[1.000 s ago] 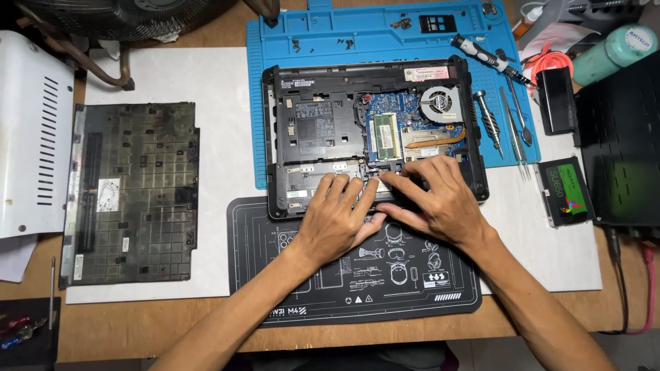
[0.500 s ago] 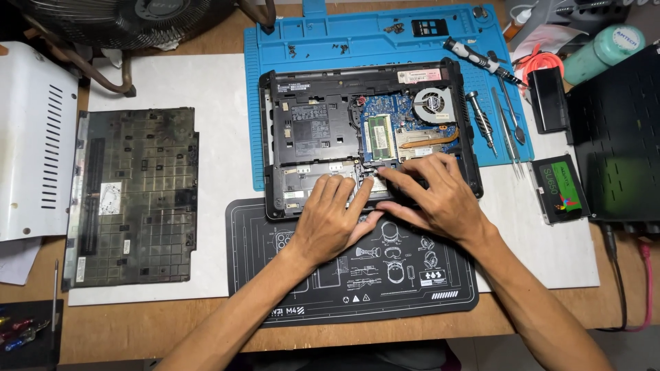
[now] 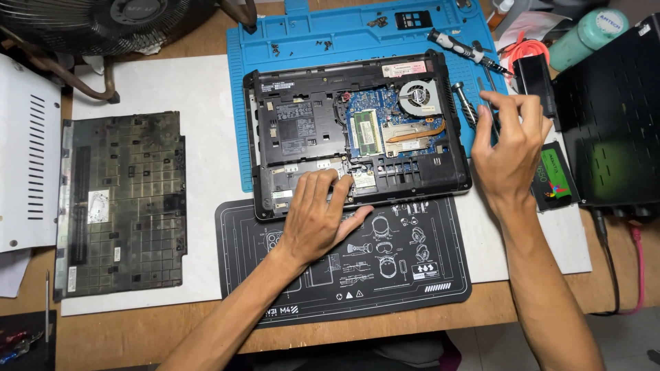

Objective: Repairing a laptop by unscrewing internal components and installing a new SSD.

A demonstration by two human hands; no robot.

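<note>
An opened black laptop base point(image 3: 309, 130) lies on a blue work mat point(image 3: 323, 34), showing its cooling fan point(image 3: 419, 96), copper heat pipe and a green memory module point(image 3: 368, 130). My left hand point(image 3: 320, 220) rests flat on the laptop's near edge, fingers spread, holding nothing. My right hand point(image 3: 509, 151) is raised just off the laptop's right side, its thumb and fingers pinched around a thin screwdriver point(image 3: 485, 93). A second screwdriver point(image 3: 464, 103) lies beside it on the blue mat.
A black printed mat point(image 3: 385, 268) lies under my forearms. The removed bottom cover point(image 3: 124, 206) sits at the left beside a white vented panel point(image 3: 24, 151). A drive point(image 3: 553, 178), a black box point(image 3: 612, 117) and a green bottle point(image 3: 591, 34) crowd the right. A fan point(image 3: 103, 17) stands at the back left.
My right hand has left the laptop's near edge and moved up and right to the tools, taking hold of the thin screwdriver. My left hand stays on the laptop.
</note>
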